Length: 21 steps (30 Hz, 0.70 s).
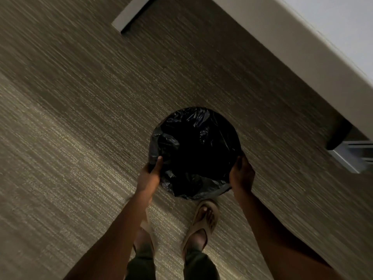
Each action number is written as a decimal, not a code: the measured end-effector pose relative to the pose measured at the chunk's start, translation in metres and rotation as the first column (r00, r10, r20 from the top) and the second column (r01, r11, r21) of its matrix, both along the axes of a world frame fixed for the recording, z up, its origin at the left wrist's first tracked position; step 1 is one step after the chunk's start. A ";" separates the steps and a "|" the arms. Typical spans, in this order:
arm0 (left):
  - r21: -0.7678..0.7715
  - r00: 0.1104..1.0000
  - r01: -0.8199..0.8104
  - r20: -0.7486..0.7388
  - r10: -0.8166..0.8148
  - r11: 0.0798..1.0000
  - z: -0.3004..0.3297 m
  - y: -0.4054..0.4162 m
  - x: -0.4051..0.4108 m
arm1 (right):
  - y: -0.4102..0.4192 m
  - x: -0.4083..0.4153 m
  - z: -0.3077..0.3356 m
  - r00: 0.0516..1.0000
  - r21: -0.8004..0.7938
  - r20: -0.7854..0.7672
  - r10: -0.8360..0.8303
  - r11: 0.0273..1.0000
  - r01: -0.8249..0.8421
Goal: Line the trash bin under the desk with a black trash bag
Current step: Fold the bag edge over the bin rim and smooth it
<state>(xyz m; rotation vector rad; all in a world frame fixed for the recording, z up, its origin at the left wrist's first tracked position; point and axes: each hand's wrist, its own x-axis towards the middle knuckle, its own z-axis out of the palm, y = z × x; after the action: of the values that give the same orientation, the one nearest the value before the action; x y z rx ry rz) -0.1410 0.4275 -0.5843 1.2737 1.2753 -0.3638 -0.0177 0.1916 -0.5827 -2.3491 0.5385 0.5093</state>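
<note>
A round trash bin (238, 144) stands on the carpet in front of my feet, seen from straight above. A crinkled black trash bag (191, 126) lines it and folds over the rim all the way round. My left hand (150, 175) grips the near left side of the rim, thumb over the bag. My right hand (242, 173) holds the near right side of the rim. The bin's inside is dark and I cannot see its bottom.
The pale desk top (292, 49) runs diagonally across the upper right, with a desk leg foot (129, 16) at the top and another metal foot (351, 156) at the right. Grey-brown carpet (80, 118) covers the floor. My sandalled feet (203, 223) stand just behind the bin.
</note>
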 end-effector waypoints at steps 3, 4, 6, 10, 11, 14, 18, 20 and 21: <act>-0.138 0.998 -0.058 -0.036 0.054 0.989 -0.005 0.009 -0.004 | -0.009 0.004 -0.006 0.971 0.168 -0.195 -0.140 0.970 0.174; -0.177 0.998 -0.070 -0.023 0.067 0.982 -0.003 0.010 -0.005 | -0.011 0.008 -0.007 0.935 0.251 -0.279 -0.221 0.922 0.293; -0.114 0.999 -0.041 0.018 0.043 0.993 -0.001 0.012 -0.008 | -0.014 0.015 -0.008 0.870 0.281 -0.374 -0.320 0.855 0.436; 0.574 0.962 0.207 0.028 -0.271 0.792 0.018 0.003 -0.004 | -0.023 0.024 -0.006 0.975 -0.043 -0.070 -0.213 0.977 0.210; 0.711 0.894 0.285 0.044 -0.446 0.643 0.024 -0.001 0.000 | -0.021 0.024 0.000 0.974 -0.074 0.058 -0.218 0.972 0.222; 0.868 0.386 0.460 -0.008 -0.923 0.185 0.028 -0.025 0.009 | -0.007 0.019 0.007 0.983 -0.055 0.178 -0.043 0.997 0.053; 0.615 -0.023 0.751 -0.337 -0.941 -0.239 0.018 -0.040 0.010 | 0.005 0.011 0.003 0.989 0.006 -0.017 0.146 0.989 -0.146; 0.477 -0.035 0.831 -0.470 -0.882 -0.287 0.011 -0.031 0.010 | -0.001 0.013 -0.002 0.983 -0.021 -0.166 0.082 0.996 -0.086; 0.437 -0.023 0.855 -0.504 -0.863 -0.278 0.008 -0.026 0.010 | -0.004 0.013 -0.005 0.969 -0.019 -0.243 0.052 0.998 -0.058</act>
<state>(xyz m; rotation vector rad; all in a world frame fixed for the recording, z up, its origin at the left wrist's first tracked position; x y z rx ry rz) -0.1305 0.4012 -0.5759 2.8570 -0.0294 -0.9936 -0.0047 0.1874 -0.5876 -2.3460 0.5951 0.8270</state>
